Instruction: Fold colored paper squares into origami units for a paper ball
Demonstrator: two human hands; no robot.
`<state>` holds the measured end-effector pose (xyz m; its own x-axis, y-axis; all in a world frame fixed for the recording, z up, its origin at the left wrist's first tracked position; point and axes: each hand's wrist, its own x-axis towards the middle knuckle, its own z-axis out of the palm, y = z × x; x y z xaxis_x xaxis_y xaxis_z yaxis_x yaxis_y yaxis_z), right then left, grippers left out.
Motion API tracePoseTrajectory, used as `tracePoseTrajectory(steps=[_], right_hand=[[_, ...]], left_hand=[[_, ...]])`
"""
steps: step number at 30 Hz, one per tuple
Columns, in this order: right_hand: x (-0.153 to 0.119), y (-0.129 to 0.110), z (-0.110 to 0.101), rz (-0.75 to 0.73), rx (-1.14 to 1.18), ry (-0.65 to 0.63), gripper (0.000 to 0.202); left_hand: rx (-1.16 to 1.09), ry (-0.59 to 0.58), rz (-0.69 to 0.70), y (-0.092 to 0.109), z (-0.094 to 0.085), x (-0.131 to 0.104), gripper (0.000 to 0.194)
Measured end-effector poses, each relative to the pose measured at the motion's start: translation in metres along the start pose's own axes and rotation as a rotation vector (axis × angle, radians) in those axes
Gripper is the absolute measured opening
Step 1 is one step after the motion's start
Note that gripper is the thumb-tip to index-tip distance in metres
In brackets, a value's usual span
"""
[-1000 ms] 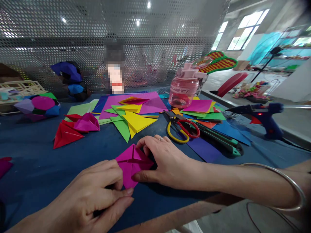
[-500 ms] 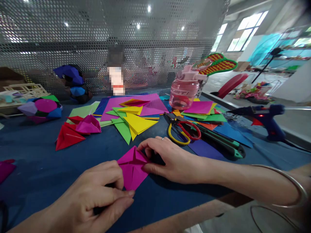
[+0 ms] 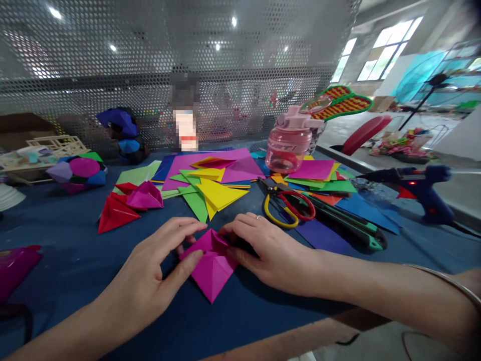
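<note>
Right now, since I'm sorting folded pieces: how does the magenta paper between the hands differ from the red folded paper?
The magenta paper shows a diamond outline; the red folded paper looks pointed and triangular. The left hand and right hand are at the magenta paper; neither touches the red folded paper. Both papers show creases.

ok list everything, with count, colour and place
folded square: 1, magenta, between hands
folded pieces: several, red and magenta, centre left
papers: many, mixed, centre and right
scissors: 1, red and yellow handles, beside cutter
cutter: 1, black and green, beside scissors
glue gun: 1, dark blue, right
bottle: 1, pink, back right
woven piece: 1, multicoloured, behind bottle
faceted shapes: at least 2, mixed, back left
unclear item: 1, magenta, left edge
mesh: 1, grey, behind table
table: 1, blue, under papers
clutter: uncounted, mixed, beyond table
bangle: 1, silver, right forearm
left hand: 1, bare, at square
right hand: 1, ringed, at square
</note>
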<state>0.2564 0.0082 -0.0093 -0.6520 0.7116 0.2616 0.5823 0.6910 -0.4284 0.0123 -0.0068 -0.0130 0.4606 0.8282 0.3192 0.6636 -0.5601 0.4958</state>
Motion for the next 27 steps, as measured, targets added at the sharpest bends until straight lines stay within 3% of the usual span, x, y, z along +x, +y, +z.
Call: tracePoseTrajectory(steps=[5, 11, 14, 16, 19, 22, 24, 27], right_hand=[[0.003, 0.001, 0.000, -0.079, -0.123, 0.048, 0.028], [0.012, -0.006, -0.003, -0.232, 0.004, 0.160, 0.027], [0.019, -0.014, -0.002, -0.246, 0.111, 0.185, 0.023], [0.025, -0.021, 0.000, -0.186, 0.152, 0.245, 0.025], [0.037, -0.027, 0.005, 0.025, 0.300, 0.324, 0.053], [0.050, -0.030, 0.012, 0.229, 0.731, 0.184, 0.057], [0.056, -0.030, 0.016, 0.285, 1.008, 0.072, 0.047], [0.058, -0.032, 0.021, 0.356, 1.245, 0.043, 0.045]], left_hand=[[-0.110, 0.008, -0.053, -0.002, 0.001, 0.003, 0.033], [-0.211, -0.101, -0.095, 0.007, -0.001, 0.006, 0.046], [-0.269, -0.111, -0.112, 0.011, -0.004, 0.007, 0.030], [-0.347, -0.063, -0.168, 0.010, -0.006, 0.010, 0.017], [-0.485, 0.109, -0.315, 0.004, -0.011, 0.014, 0.020], [-0.529, 0.258, -0.378, -0.002, -0.015, 0.016, 0.029], [-0.536, 0.294, -0.384, -0.005, -0.015, 0.016, 0.033], [-0.552, 0.312, -0.392, -0.007, -0.010, 0.014, 0.036]])
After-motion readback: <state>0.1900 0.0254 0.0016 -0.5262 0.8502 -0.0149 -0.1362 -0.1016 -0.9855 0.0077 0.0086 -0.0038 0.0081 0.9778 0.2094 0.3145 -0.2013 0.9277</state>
